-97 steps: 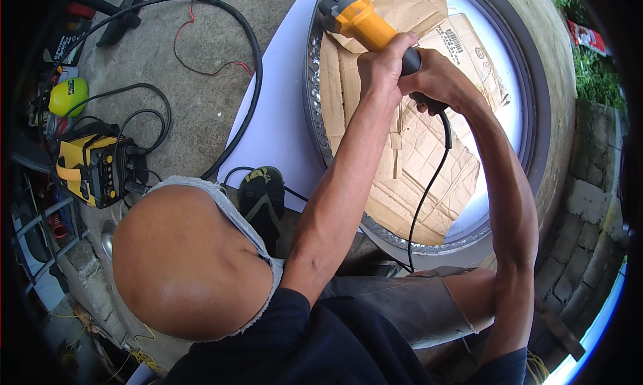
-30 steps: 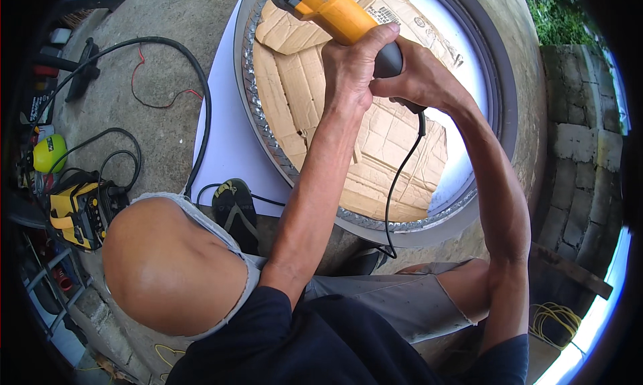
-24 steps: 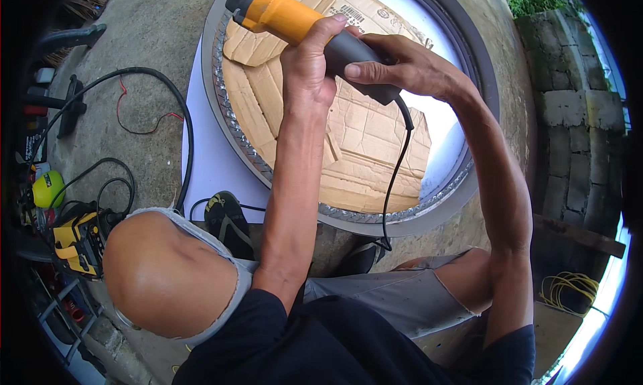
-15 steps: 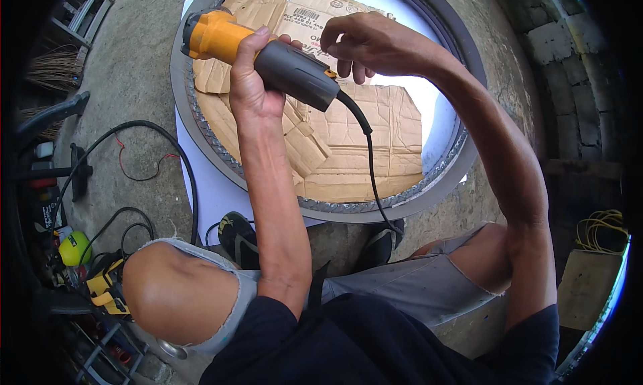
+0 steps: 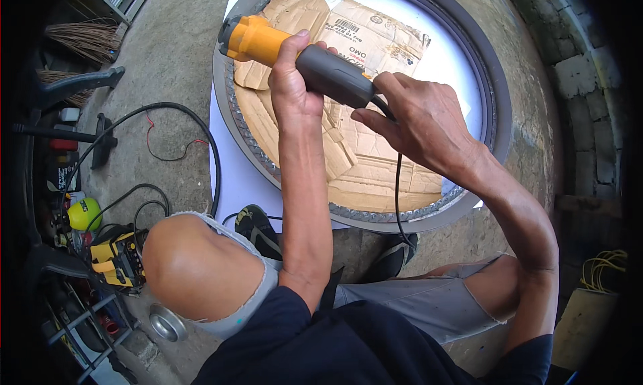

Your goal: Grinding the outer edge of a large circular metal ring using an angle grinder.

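Observation:
My left hand [image 5: 295, 83] is wrapped around the middle of a corded power tool [image 5: 335, 75], which looks like an angle grinder with a yellow head and dark grey body. Its head points up and left; no disc shows. At its rear end is my right hand [image 5: 425, 113], thumb and forefinger apart, with the forefinger at the rear edge and the cord [image 5: 399, 184] passing behind the hand. Its other fingers are partly hidden. Beneath both hands lies a large grey metal ring [image 5: 499, 127], with cut cardboard [image 5: 385, 190] inside it.
A white sheet [image 5: 223, 164] lies under the ring on the concrete floor. A thick black cable [image 5: 167, 105] and a thin red-black wire [image 5: 153, 150] curve at left. Nearby are a yellow-black machine [image 5: 110, 261], a yellow-green round object [image 5: 84, 214] and brooms [image 5: 84, 42]. A block wall [image 5: 579, 90] stands at right.
My right hand has come down from above the cardboard to the tool's rear end. The whole view has shifted, so the tool and ring appear farther right and slightly lower.

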The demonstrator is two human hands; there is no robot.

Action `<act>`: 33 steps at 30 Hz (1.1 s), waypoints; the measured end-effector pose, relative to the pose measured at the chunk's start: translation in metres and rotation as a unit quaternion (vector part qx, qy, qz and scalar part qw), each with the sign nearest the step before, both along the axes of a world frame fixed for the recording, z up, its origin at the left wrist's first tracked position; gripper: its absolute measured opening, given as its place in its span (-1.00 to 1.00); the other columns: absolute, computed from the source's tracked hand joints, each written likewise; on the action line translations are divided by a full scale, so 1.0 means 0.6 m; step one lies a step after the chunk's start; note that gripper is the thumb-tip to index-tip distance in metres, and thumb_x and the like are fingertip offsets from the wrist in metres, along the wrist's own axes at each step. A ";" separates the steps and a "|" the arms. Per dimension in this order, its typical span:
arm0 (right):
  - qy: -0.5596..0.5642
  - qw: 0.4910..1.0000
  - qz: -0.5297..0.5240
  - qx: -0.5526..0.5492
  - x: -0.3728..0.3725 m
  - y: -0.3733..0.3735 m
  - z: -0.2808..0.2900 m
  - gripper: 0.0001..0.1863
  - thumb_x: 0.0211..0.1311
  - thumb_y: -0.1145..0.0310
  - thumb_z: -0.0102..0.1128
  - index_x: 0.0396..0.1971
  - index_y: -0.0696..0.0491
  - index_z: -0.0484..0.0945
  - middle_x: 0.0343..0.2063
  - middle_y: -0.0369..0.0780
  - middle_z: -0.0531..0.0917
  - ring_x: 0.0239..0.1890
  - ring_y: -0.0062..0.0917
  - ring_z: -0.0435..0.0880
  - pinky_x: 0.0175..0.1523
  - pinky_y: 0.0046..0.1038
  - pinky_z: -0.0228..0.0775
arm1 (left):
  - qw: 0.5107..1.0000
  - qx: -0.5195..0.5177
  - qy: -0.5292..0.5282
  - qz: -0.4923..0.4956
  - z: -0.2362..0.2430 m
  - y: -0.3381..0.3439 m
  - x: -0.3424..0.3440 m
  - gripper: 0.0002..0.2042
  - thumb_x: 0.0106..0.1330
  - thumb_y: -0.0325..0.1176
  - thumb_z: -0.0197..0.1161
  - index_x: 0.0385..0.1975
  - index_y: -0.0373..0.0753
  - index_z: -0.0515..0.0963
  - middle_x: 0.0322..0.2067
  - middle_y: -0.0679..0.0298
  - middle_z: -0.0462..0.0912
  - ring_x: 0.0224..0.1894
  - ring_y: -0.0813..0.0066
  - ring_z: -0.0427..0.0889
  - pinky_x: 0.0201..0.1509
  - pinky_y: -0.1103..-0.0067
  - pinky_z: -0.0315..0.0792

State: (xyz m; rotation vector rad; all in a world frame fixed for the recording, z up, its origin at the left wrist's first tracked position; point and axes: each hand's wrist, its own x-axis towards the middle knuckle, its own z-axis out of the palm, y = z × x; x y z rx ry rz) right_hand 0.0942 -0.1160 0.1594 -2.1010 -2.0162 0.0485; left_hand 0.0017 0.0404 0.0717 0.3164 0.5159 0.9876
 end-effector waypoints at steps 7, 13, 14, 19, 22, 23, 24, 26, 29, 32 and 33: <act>0.294 0.939 -0.174 -0.043 0.004 0.019 0.012 -0.62 0.13 0.19 0.53 -0.38 0.26 0.67 -0.69 -0.20 0.65 -0.67 -0.64 0.55 -0.55 -0.48 0.34 | 0.997 -0.022 -0.009 0.068 0.009 -0.013 0.011 -0.54 0.13 -0.39 0.44 -0.05 -0.41 0.39 -0.36 0.08 0.56 -0.32 0.25 0.65 -0.15 0.28 0.70; 0.348 0.919 -0.184 0.007 -0.016 0.012 0.003 -0.66 0.20 0.22 0.51 -0.40 0.23 0.65 -0.69 -0.23 0.65 -0.66 -0.72 0.56 -0.55 -0.53 0.32 | 0.996 -0.019 -0.036 0.078 0.000 -0.008 0.024 -0.57 0.12 -0.38 0.44 -0.09 -0.42 0.44 -0.39 0.08 0.58 -0.41 0.26 0.66 -0.20 0.31 0.67; 0.309 0.931 -0.192 0.001 -0.017 0.010 -0.002 -0.66 0.22 0.21 0.50 -0.40 0.22 0.65 -0.71 -0.24 0.64 -0.66 -0.72 0.56 -0.55 -0.54 0.32 | 0.996 -0.021 -0.036 0.080 0.002 -0.009 0.023 -0.57 0.12 -0.38 0.44 -0.09 -0.42 0.44 -0.39 0.08 0.58 -0.41 0.26 0.66 -0.20 0.31 0.67; 0.234 0.933 -0.184 -0.205 -0.007 0.030 0.078 -0.60 0.29 0.13 0.43 -0.42 0.23 0.67 -0.74 -0.27 0.59 -0.65 -0.71 0.55 -0.53 -0.53 0.31 | 0.996 -0.001 -0.006 0.094 0.000 -0.006 0.012 -0.70 0.12 -0.39 0.43 -0.25 -0.41 0.53 -0.45 0.13 0.61 -0.44 0.35 0.65 -0.28 0.41 0.63; 0.151 0.980 -0.129 -0.025 0.023 0.017 0.092 -0.57 0.22 0.14 0.48 -0.16 0.22 0.66 -0.54 -0.16 0.70 -0.53 -0.61 0.63 -0.40 -0.44 0.46 | 0.999 0.014 0.000 0.041 0.009 -0.019 0.015 -0.75 0.12 -0.37 0.43 -0.30 -0.37 0.56 -0.49 0.16 0.62 -0.47 0.39 0.64 -0.32 0.46 0.59; 0.152 0.979 -0.131 -0.025 0.022 0.020 0.088 -0.57 0.22 0.14 0.48 -0.16 0.22 0.66 -0.54 -0.16 0.70 -0.53 -0.61 0.63 -0.40 -0.44 0.46 | 0.999 0.031 0.012 0.028 0.008 -0.024 0.020 -0.75 0.13 -0.36 0.43 -0.31 -0.37 0.57 -0.50 0.16 0.62 -0.48 0.39 0.64 -0.33 0.46 0.58; 0.140 0.985 -0.101 -0.033 0.018 0.025 0.080 -0.51 0.16 0.17 0.52 -0.05 0.21 0.62 -0.46 -0.14 0.71 -0.47 -0.55 0.66 -0.34 -0.41 0.50 | 0.999 0.030 0.013 0.026 0.007 -0.030 0.026 -0.75 0.13 -0.36 0.43 -0.31 -0.37 0.57 -0.50 0.16 0.62 -0.48 0.39 0.64 -0.33 0.46 0.58; 0.102 0.990 -0.057 -0.081 0.020 0.029 0.058 -0.28 0.00 0.27 0.60 0.18 0.18 0.51 -0.25 -0.10 0.72 -0.27 -0.39 0.72 -0.15 -0.31 0.57 | 0.997 0.070 0.030 0.031 0.011 -0.047 0.037 -0.76 0.09 -0.39 0.47 -0.33 -0.38 0.60 -0.48 0.19 0.64 -0.48 0.44 0.63 -0.31 0.51 0.56; 0.128 0.983 -0.076 -0.103 0.023 0.016 0.018 -0.09 -0.07 0.33 0.61 0.31 0.21 0.32 -0.06 0.07 0.68 -0.03 -0.13 0.73 0.10 -0.21 0.56 | 0.993 0.107 0.052 0.025 0.022 -0.084 0.052 -0.74 0.06 -0.42 0.50 -0.32 -0.43 0.63 -0.43 0.21 0.69 -0.44 0.52 0.66 -0.29 0.57 0.56; 0.138 0.973 -0.121 -0.138 0.029 0.012 0.007 -0.02 -0.12 0.35 0.62 0.33 0.22 0.25 -0.01 0.16 0.64 0.06 -0.04 0.68 0.18 -0.16 0.53 | 0.984 0.154 0.084 0.033 0.015 -0.105 0.065 -0.74 0.10 -0.39 0.50 -0.33 -0.45 0.65 -0.42 0.22 0.70 -0.45 0.54 0.67 -0.34 0.63 0.57; 0.123 0.978 -0.120 -0.122 0.036 0.003 -0.002 -0.01 -0.13 0.35 0.62 0.33 0.22 0.24 -0.01 0.16 0.64 0.06 -0.02 0.68 0.19 -0.15 0.53 | 0.984 0.153 0.085 0.029 0.013 -0.112 0.070 -0.74 0.10 -0.39 0.50 -0.33 -0.45 0.65 -0.42 0.22 0.70 -0.45 0.54 0.67 -0.34 0.63 0.57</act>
